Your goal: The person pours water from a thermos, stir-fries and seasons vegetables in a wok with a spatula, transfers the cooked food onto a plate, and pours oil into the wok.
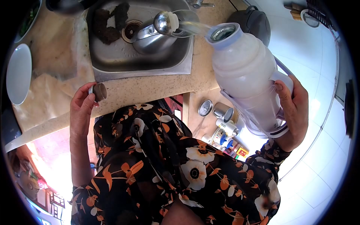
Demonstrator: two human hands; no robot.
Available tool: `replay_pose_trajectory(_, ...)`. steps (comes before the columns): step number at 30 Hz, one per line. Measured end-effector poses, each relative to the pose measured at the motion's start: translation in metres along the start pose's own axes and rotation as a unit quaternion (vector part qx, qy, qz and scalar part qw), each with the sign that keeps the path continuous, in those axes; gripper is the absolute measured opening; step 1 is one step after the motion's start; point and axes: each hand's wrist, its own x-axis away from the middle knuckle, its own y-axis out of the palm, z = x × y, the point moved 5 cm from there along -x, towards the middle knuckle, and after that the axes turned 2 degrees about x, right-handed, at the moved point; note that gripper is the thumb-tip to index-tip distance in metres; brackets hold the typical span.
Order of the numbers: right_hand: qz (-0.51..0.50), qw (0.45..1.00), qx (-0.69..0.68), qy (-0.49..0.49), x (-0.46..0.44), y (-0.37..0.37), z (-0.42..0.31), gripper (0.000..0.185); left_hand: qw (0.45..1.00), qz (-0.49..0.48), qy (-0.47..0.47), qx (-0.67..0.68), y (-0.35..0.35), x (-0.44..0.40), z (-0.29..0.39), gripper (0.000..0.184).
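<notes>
My right hand is closed round the handle of a white thermos flask, tilted with its open mouth toward the sink. A clear stream runs from the mouth toward a shiny steel vessel in the sink. A rounded metal part with a pale collar and a clear curved piece shows at the stream's far end; I cannot make out how they join. My left hand pinches a small round stopper with a brownish face, in front of the counter edge.
Dark cloth-like pieces lie in the steel sink beside the drain. A white oval dish is on the counter at left. A dark rounded appliance stands behind the flask. Several jars and tins sit low, below the flask.
</notes>
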Motion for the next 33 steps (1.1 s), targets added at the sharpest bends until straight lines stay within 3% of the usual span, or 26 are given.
replay_pose_trajectory(13,-0.013,1.000,-0.015,-0.007,-0.004,-0.002,-0.006,0.039,1.000,-0.002,0.000,-0.002,-0.002,0.001,-0.002,0.042)
replay_pose_trajectory(33,-0.024,0.996,0.084,-0.022,-0.006,-0.008,-0.005,0.040,1.000,-0.005,0.003,-0.002,-0.001,0.000,-0.008,0.043)
